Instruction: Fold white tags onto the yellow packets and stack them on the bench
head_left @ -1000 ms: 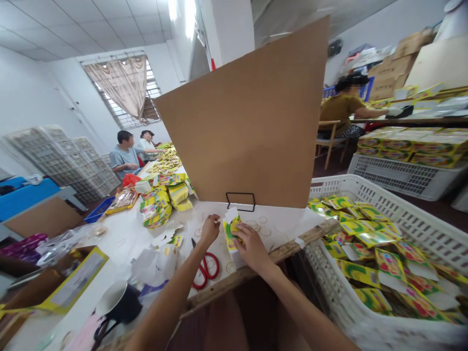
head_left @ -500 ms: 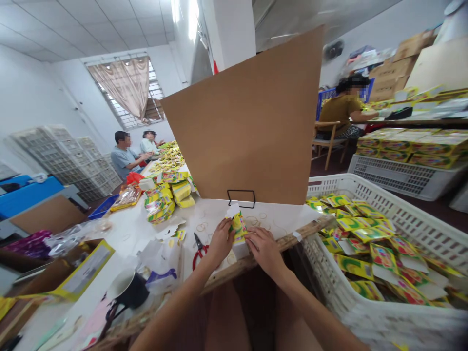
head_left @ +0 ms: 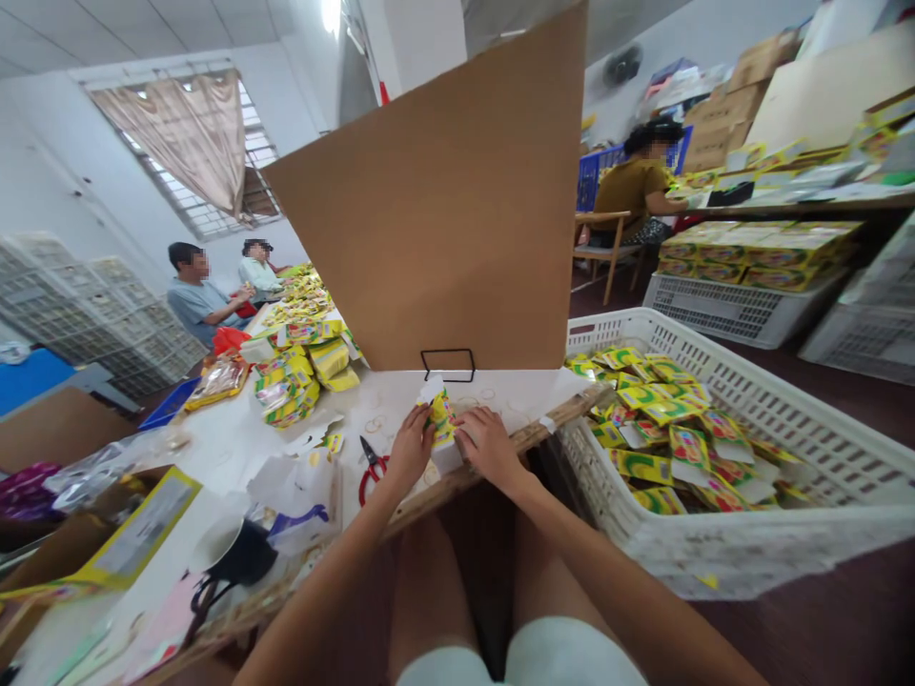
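A small yellow printed carton [head_left: 441, 412] with white flaps stands at the near edge of the table, between my two hands. My left hand [head_left: 413, 446] has its fingers closed along the carton's left side. From the right, my right hand [head_left: 487, 444] pinches the carton's lower side with bent fingers. The carton's white lower part shows between the hands; its underside is hidden. Red-handled scissors [head_left: 373, 467] lie just left of my left hand. Several rubber bands [head_left: 487, 393] are scattered on the white tabletop [head_left: 400, 389] around the carton.
A brown board [head_left: 443, 229] stands behind a black wire stand [head_left: 448, 365]. Bundled flat cartons [head_left: 287, 386] and a dark mug [head_left: 247, 553] are on the left. A white basket [head_left: 715, 538] of yellow cartons stands right. Co-workers [head_left: 204, 291] sit further back.
The view has tilted down and turned slightly right, so things appear shifted left and up. Both hands stay on the carton, with little visible change in their grip.
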A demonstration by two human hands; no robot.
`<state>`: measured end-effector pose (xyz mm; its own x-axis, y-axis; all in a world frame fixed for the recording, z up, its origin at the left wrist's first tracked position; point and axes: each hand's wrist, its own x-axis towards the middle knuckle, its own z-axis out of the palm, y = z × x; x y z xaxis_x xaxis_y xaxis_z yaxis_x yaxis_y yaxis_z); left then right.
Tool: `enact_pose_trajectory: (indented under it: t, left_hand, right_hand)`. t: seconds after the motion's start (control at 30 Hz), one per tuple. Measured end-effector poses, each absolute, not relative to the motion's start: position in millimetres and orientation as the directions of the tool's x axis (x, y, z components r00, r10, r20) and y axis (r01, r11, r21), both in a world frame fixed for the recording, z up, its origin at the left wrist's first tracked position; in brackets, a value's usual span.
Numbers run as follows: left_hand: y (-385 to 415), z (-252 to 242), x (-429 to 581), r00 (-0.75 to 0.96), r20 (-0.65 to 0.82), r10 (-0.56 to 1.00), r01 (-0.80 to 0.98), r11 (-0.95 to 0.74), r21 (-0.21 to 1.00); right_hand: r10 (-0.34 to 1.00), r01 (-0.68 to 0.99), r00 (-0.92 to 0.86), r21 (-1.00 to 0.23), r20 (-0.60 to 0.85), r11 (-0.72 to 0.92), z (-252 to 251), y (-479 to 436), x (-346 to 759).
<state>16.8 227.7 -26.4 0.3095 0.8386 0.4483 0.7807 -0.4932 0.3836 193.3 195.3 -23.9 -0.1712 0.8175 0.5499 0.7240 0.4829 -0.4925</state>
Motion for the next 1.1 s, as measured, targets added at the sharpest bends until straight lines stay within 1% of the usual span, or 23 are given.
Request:
enact_pose_trajectory:
  t: [0.13,0.33,0.5,0.6,0.73,0.9,1.1]
  left_hand:
    - [227.4,-25.8,17.7,0.312,0.439,0.843,0.784,-0.489,0.382]
    - [226.3,-24.9,19.0,0.314,0.441,0.840,0.791,-0.489,0.367]
    - [224.6,-21.8,19.6,0.322,0.435,0.841,0.798,-0.488,0.353]
    - [223.4,-20.3,18.7,0.325,0.430,0.843,0.801,-0.486,0.349]
    - [225.7,-21.5,16.7,0.320,0.414,0.852,0.805,-0.475,0.356]
    - [226.8,-19.7,16.1,0.335,0.370,0.867,0.813,-0.464,0.351]
    - [208.1,-3.1,16.0,0.415,0.304,0.858,0.815,-0.499,0.296]
  right_hand:
    - [0.827,0.729,-0.161,-0.499,0.539,0.468,-25.5,201.1,198.6]
    - [0.815,0.735,-0.208,-0.464,0.540,0.495,-18.1,209.6,186.3]
    - [0.828,0.758,-0.191,-0.456,0.527,0.466,-15.4,210.4,179.8]
    - [0.845,0.768,-0.183,-0.463,0.502,0.441,-26.9,194.4,187.9]
    - [0.871,0.772,-0.215,-0.469,0.441,0.428,-54.3,154.1,208.0]
    - [0.894,0.765,-0.223,-0.498,0.390,0.408,-75.1,122.3,225.9]
    - [0.898,0.716,-0.128,-0.587,0.422,0.378,-75.5,134.3,219.0]
